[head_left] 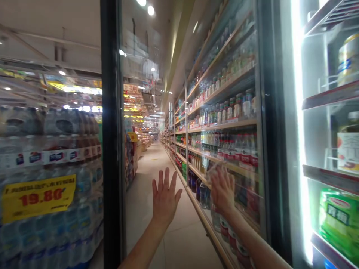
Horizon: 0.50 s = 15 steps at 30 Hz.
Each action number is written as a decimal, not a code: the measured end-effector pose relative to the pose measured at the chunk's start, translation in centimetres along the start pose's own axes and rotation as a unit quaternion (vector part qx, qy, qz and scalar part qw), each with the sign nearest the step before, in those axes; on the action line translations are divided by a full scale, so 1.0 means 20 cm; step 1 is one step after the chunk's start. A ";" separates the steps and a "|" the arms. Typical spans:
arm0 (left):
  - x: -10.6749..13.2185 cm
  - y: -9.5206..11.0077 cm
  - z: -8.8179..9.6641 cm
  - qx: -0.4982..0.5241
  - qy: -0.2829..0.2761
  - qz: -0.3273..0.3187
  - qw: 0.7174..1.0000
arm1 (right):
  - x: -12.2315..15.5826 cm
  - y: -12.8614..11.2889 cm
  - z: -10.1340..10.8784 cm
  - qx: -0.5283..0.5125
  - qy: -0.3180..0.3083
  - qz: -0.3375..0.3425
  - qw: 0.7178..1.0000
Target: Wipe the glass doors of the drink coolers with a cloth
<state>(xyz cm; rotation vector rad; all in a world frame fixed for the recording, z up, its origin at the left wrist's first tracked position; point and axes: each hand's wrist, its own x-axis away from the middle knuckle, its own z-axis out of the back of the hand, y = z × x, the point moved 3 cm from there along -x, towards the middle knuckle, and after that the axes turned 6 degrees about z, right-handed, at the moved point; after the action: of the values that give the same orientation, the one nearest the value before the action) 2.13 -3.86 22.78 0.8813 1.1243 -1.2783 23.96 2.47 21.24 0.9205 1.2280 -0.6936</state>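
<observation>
A tall glass door (157, 97) in a dark frame stands swung out in front of me. My left hand (165, 198) is at the glass with its palm facing away and its fingers spread. Further right, my right hand (223, 190) is also raised flat at the pane, its fingers stretched out and slightly blurred. A pale smear around those fingertips looks like a reflection, though I cannot tell for certain. Neither hand shows anything held. Whether the palms fully touch the glass is hidden.
At right is the lit cooler interior, its shelves (331, 95) holding a can, a bottle and a green pack (338, 220). Stacked bottle packs (50, 157) with a yellow price sign (39, 197) stand left. Through the glass appear an aisle floor (153, 153) and long bottle shelves (221, 125).
</observation>
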 end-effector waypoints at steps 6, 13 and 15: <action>0.01 0.00 0.01 0.001 0.002 -0.014 1.000 | 0.07 0.10 0.03 0.037 0.006 -0.053 0.998; 0.04 0.01 0.01 0.005 -0.007 -0.008 1.000 | 0.03 -0.05 0.00 -0.019 -0.041 0.016 0.999; 0.07 0.01 0.00 0.016 -0.014 -0.013 1.000 | 0.04 -0.04 0.00 -0.019 -0.050 0.030 0.998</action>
<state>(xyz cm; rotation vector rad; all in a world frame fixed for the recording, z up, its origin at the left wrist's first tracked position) 2.21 -4.28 21.44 0.8730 1.0982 -1.3298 23.53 2.04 20.27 0.8780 1.1164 -0.6589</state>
